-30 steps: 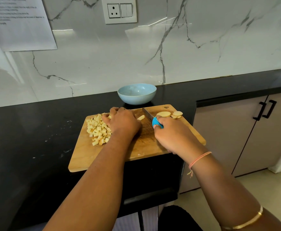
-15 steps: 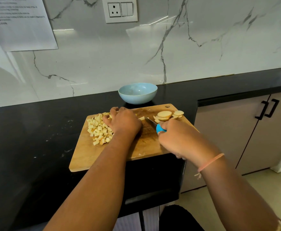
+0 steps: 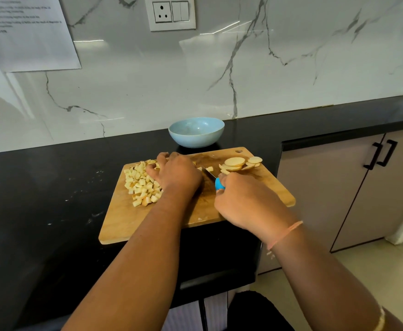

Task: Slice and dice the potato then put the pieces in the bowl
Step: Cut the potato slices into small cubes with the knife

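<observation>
- blue knife handle [image 3: 219, 183] sits inside the curled fingers of the right hand [image 3: 241, 201], which grips it; the blade [image 3: 209, 173] points far and left, low over the wood, its tip hidden behind the other hand.
- left hand [image 3: 175, 174] lies knuckles-up mid-board, fingers bent downward at the far side; whatever is under them is hidden, so i cannot tell if they hold anything.
- a small potato piece [image 3: 209, 168] lies just right of the blade.
- diced potato [image 3: 142, 185] is heaped on the left part of the board, touching the left hand's left side.
- round potato slices [image 3: 237, 163] overlap near the far right corner, apart from the knife.
- the wooden cutting board [image 3: 267, 187] rests on a black counter [image 3: 40, 187].
- a pale blue bowl [image 3: 197, 132] stands on the counter just beyond the board's far edge.
- a thin pink thread [image 3: 289, 231] circles the right wrist.
- behind, a marble wall [image 3: 148, 87] carries a switch plate [image 3: 171, 13] and a sheet of paper [image 3: 28, 32]; cabinet doors [image 3: 339, 187] are at right.
</observation>
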Action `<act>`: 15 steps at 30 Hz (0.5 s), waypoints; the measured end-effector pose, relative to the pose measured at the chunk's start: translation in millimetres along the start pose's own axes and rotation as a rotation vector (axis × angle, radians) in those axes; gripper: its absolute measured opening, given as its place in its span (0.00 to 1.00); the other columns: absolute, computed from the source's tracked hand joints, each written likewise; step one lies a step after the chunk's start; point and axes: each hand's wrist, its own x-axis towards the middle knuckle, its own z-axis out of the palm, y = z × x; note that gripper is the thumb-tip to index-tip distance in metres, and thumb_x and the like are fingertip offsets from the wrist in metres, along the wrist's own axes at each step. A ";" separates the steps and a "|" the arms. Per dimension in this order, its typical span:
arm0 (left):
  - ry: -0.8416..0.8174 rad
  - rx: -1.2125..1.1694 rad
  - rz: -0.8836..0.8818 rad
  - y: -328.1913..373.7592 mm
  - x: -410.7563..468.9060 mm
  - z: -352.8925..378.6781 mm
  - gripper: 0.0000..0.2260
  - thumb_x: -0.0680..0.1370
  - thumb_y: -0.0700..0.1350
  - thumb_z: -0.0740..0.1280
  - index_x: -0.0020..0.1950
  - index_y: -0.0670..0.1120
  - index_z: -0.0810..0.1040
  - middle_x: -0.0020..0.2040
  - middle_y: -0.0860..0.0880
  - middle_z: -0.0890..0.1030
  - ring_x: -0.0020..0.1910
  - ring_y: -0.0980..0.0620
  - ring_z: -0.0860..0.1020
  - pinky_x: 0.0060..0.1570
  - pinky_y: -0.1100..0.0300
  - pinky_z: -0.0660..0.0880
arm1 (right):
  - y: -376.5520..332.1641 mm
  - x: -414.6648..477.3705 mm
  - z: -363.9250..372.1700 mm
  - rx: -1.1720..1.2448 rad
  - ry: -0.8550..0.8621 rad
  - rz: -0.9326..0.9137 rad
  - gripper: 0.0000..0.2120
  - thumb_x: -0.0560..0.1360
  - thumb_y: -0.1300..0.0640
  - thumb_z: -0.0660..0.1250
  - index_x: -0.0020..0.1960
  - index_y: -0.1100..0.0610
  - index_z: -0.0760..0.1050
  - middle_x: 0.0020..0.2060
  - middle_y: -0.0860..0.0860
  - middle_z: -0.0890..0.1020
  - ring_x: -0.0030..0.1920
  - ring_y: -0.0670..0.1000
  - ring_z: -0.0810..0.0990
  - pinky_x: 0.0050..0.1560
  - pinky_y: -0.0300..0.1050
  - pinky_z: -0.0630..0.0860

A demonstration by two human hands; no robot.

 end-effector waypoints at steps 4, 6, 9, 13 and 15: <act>-0.057 0.008 -0.009 -0.1 -0.3 -5.7 0.09 0.76 0.47 0.65 0.55 0.52 0.80 0.66 0.51 0.72 0.73 0.47 0.57 0.68 0.43 0.52 | -0.7 -6.3 -15.8 0.022 -0.021 0.015 0.18 0.80 0.53 0.56 0.69 0.52 0.68 0.38 0.49 0.73 0.37 0.50 0.74 0.41 0.45 0.74; -0.116 0.019 -0.028 0.2 0.5 -9.6 0.12 0.76 0.45 0.66 0.58 0.54 0.79 0.68 0.50 0.70 0.73 0.46 0.55 0.69 0.41 0.52 | -5.1 -0.2 -14.8 0.047 0.026 0.001 0.19 0.80 0.53 0.56 0.70 0.53 0.67 0.44 0.50 0.76 0.44 0.51 0.77 0.46 0.46 0.76; -0.140 0.034 -0.060 0.0 1.4 -12.2 0.14 0.75 0.45 0.67 0.60 0.55 0.79 0.70 0.50 0.69 0.74 0.46 0.54 0.69 0.40 0.52 | -11.7 11.9 -4.0 0.061 0.047 -0.004 0.20 0.80 0.52 0.56 0.71 0.52 0.67 0.55 0.51 0.78 0.51 0.51 0.77 0.54 0.48 0.77; -0.125 0.037 -0.081 -0.3 -0.1 -11.4 0.14 0.73 0.45 0.69 0.58 0.54 0.80 0.69 0.50 0.69 0.74 0.46 0.54 0.69 0.40 0.51 | -12.6 13.1 6.8 0.054 -0.016 0.018 0.19 0.81 0.52 0.55 0.71 0.52 0.66 0.46 0.49 0.75 0.50 0.51 0.77 0.53 0.46 0.77; -0.113 0.030 -0.085 -0.4 -0.5 -11.1 0.12 0.73 0.45 0.68 0.56 0.53 0.81 0.68 0.51 0.70 0.74 0.46 0.54 0.69 0.40 0.51 | -10.5 6.2 6.7 0.050 -0.036 0.006 0.18 0.81 0.53 0.55 0.70 0.53 0.67 0.41 0.47 0.71 0.46 0.50 0.76 0.51 0.45 0.77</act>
